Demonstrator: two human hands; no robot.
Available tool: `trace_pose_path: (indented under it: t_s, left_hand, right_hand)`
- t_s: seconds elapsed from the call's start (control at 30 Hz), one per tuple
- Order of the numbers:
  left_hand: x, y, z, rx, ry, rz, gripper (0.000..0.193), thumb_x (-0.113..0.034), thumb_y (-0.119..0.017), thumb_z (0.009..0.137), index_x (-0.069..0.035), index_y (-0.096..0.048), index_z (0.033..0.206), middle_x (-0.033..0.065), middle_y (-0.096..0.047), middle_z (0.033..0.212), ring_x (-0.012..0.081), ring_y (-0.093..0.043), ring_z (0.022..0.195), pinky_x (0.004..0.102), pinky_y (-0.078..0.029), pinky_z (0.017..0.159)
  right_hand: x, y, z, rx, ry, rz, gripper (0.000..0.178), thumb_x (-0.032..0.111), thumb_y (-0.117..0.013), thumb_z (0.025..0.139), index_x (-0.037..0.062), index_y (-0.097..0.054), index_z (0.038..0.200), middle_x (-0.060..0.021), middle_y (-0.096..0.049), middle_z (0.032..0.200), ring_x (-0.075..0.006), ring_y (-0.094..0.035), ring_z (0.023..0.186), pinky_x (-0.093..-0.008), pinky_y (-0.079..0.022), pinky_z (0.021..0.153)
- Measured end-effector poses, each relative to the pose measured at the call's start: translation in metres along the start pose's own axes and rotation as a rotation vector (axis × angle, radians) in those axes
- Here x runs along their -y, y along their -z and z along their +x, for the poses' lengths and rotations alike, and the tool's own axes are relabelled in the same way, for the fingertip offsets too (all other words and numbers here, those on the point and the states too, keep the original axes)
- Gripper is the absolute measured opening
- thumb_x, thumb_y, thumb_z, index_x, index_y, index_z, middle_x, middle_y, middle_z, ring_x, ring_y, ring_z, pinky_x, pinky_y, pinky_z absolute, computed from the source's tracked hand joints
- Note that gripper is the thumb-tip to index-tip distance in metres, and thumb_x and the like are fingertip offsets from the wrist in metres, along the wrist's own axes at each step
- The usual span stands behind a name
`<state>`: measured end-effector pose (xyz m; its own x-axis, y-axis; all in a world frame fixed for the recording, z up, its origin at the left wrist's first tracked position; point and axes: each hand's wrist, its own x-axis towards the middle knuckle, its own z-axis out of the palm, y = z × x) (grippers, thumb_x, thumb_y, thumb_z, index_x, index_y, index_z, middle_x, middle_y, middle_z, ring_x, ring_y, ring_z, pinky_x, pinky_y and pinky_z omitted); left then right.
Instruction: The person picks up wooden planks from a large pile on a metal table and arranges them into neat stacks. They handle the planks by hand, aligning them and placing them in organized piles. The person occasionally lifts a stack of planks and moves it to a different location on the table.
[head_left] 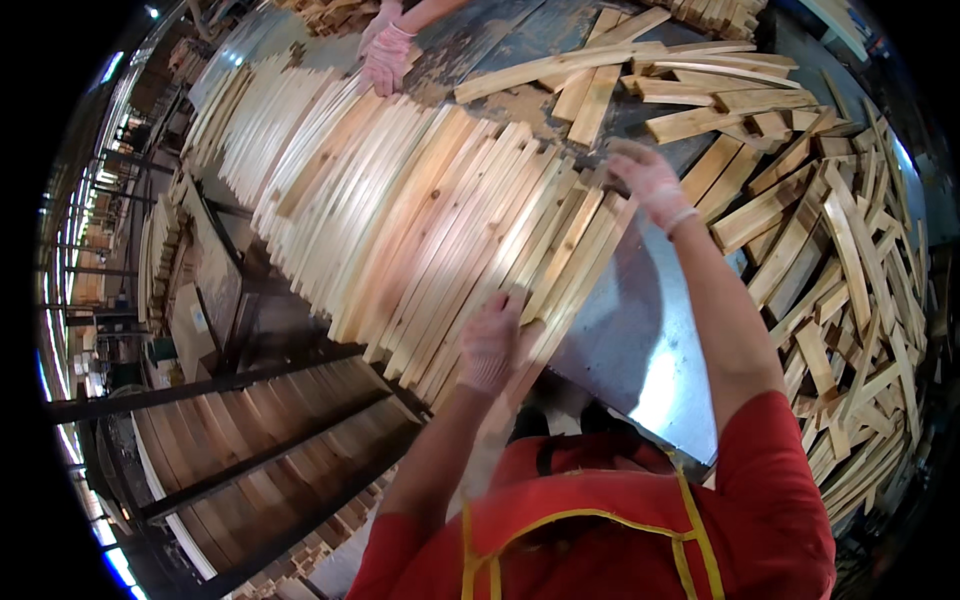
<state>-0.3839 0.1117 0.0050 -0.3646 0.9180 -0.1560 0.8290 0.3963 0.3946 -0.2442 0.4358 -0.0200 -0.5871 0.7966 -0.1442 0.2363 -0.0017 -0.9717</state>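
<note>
A long row of pale wooden slats lies side by side on the metal table. My left hand, in a light knitted glove, is closed on the near end of a wooden slat at the right part of the row. Across from it, at the far ends of the same slats, my right hand has its gloved fingers curled round a slat's end. The fingertips there are slightly blurred. Beneath my left wrist, one slat sticks out past the others toward me.
A co-worker's gloved hands rest at the row's far edge. Loose slats lie crossed at the back, and a big jumbled heap of wood pieces fills the right. Bare shiny metal table shows beside my right arm. Stacked boards stand below left, behind dark bars.
</note>
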Motion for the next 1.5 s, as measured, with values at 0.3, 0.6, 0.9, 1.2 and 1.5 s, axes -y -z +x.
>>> trace_pose_path:
  t_s: [0.3,0.6,0.9,1.2,1.5]
  left_hand:
    - [-0.024,0.124,0.063,0.006,0.022,-0.017,0.060,-0.038,-0.067,0.095,-0.004,-0.059,0.144,0.0258,-0.067,0.129,0.0391,-0.066,0.121,0.0500,-0.055,0.101]
    - [0.125,0.063,-0.012,0.086,0.083,0.035,0.032,-0.027,-0.067,0.093,-0.011,-0.067,0.121,0.0225,-0.069,0.120,0.0397,-0.069,0.111,0.0499,-0.058,0.090]
    - [0.151,0.089,0.003,0.049,0.293,0.297,0.069,-0.025,-0.070,0.095,-0.006,-0.044,0.157,0.0249,-0.058,0.144,0.0440,-0.062,0.124,0.0521,-0.052,0.105]
    - [0.021,-0.017,-0.040,-0.112,-0.315,0.262,0.095,-0.044,-0.080,0.084,-0.003,-0.040,0.160,0.0245,-0.045,0.157,0.0435,-0.042,0.145,0.0558,-0.030,0.124]
    - [0.012,-0.053,-0.008,-0.240,-0.353,0.355,0.093,-0.040,-0.086,0.066,-0.005,-0.051,0.145,0.0214,-0.049,0.146,0.0489,-0.042,0.141,0.0625,-0.033,0.119]
  right_hand:
    - [-0.074,-0.050,-0.191,0.203,-0.478,0.385,0.089,0.016,-0.080,0.094,0.0040,-0.031,0.166,-0.0075,-0.070,0.115,-0.0159,-0.067,0.091,-0.0292,-0.056,0.078]
    - [-0.077,-0.159,-0.241,0.230,-0.266,0.618,0.090,0.009,-0.074,0.091,0.0027,-0.026,0.167,-0.0136,-0.058,0.146,-0.0245,-0.057,0.130,-0.0360,-0.041,0.116]
    - [-0.038,-0.145,-0.252,0.185,-0.337,0.167,0.082,0.021,-0.071,0.098,0.0063,-0.029,0.168,-0.0137,-0.054,0.157,-0.0233,-0.049,0.144,-0.0365,-0.036,0.122]
    - [-0.033,0.120,-0.228,-0.615,-0.101,-0.113,0.069,0.026,-0.074,0.092,0.0011,-0.052,0.153,-0.0213,-0.065,0.144,-0.0336,-0.064,0.131,-0.0396,-0.049,0.113]
    - [0.008,0.411,-0.178,-0.729,-0.290,-1.206,0.093,0.048,-0.082,0.079,0.0007,-0.048,0.152,-0.0209,-0.054,0.153,-0.0373,-0.051,0.142,-0.0439,-0.042,0.120]
